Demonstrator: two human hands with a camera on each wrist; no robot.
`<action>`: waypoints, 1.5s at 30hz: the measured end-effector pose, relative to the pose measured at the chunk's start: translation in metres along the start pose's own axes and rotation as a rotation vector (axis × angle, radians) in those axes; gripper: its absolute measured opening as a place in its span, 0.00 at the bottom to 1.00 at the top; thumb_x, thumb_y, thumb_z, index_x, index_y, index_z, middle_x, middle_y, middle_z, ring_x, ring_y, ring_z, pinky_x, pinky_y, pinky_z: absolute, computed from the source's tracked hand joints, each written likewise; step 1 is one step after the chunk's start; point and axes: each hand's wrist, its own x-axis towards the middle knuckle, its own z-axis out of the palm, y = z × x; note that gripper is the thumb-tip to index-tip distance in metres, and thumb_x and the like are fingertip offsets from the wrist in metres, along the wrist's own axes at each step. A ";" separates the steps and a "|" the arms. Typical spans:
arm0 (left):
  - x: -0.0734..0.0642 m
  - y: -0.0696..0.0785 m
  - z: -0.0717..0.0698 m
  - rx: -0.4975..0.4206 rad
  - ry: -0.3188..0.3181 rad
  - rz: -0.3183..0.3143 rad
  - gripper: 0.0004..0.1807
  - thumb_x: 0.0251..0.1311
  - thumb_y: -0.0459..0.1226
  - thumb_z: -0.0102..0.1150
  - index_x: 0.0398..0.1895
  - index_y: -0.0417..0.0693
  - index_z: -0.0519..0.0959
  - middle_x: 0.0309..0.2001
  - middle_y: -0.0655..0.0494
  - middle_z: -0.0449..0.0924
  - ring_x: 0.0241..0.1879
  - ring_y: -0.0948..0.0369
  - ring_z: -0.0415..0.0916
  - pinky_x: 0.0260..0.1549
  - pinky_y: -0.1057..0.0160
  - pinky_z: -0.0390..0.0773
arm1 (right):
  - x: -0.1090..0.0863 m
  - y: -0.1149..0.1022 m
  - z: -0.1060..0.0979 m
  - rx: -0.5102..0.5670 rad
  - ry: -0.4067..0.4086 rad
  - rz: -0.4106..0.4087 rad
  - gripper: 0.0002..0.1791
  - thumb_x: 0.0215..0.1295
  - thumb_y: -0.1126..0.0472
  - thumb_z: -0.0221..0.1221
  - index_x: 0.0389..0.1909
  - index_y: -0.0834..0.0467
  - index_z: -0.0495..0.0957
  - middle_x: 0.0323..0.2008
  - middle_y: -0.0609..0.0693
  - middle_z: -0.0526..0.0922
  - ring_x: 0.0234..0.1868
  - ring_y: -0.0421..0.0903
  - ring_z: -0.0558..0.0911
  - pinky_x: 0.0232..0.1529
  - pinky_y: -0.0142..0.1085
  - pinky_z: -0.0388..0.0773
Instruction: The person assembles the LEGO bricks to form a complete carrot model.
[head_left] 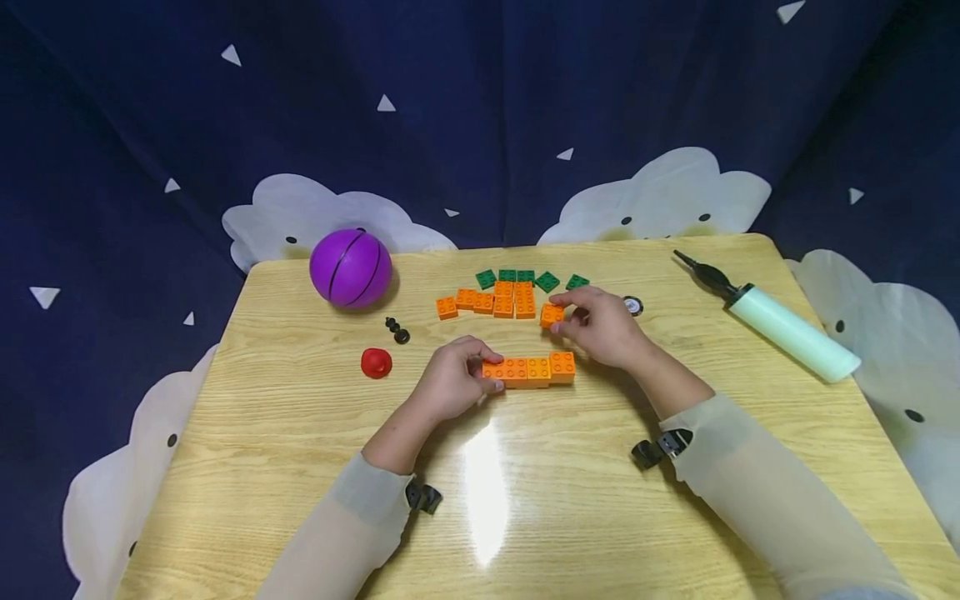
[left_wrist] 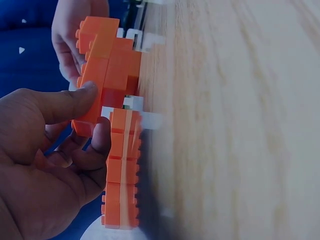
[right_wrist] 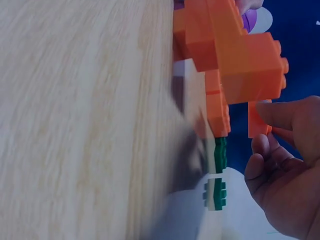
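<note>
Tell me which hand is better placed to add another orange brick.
Probably the right hand: it pinches a single orange brick, while the left hand grips the joined orange bricks at their left end.

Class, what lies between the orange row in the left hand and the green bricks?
In the head view, other orange bricks lie between the orange row in the left hand and the green bricks.
</note>
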 end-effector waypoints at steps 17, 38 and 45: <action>0.002 -0.002 0.000 0.005 -0.005 -0.002 0.16 0.51 0.33 0.81 0.42 0.53 0.87 0.33 0.59 0.78 0.27 0.59 0.73 0.26 0.62 0.73 | -0.014 -0.021 -0.002 0.010 -0.045 -0.068 0.19 0.69 0.58 0.69 0.60 0.54 0.83 0.52 0.49 0.83 0.37 0.48 0.76 0.37 0.42 0.75; 0.003 -0.001 0.000 -0.002 -0.012 -0.015 0.16 0.50 0.33 0.81 0.42 0.54 0.87 0.34 0.60 0.79 0.28 0.59 0.73 0.26 0.62 0.73 | -0.035 -0.036 0.006 -0.004 -0.132 -0.131 0.18 0.66 0.60 0.69 0.57 0.53 0.83 0.57 0.50 0.82 0.55 0.56 0.79 0.57 0.51 0.77; 0.002 -0.002 0.000 0.003 -0.014 -0.020 0.16 0.50 0.33 0.81 0.42 0.54 0.88 0.34 0.60 0.79 0.28 0.59 0.74 0.26 0.62 0.73 | -0.040 -0.037 0.009 -0.059 -0.136 -0.145 0.17 0.65 0.58 0.69 0.55 0.52 0.84 0.55 0.49 0.83 0.54 0.51 0.76 0.56 0.48 0.75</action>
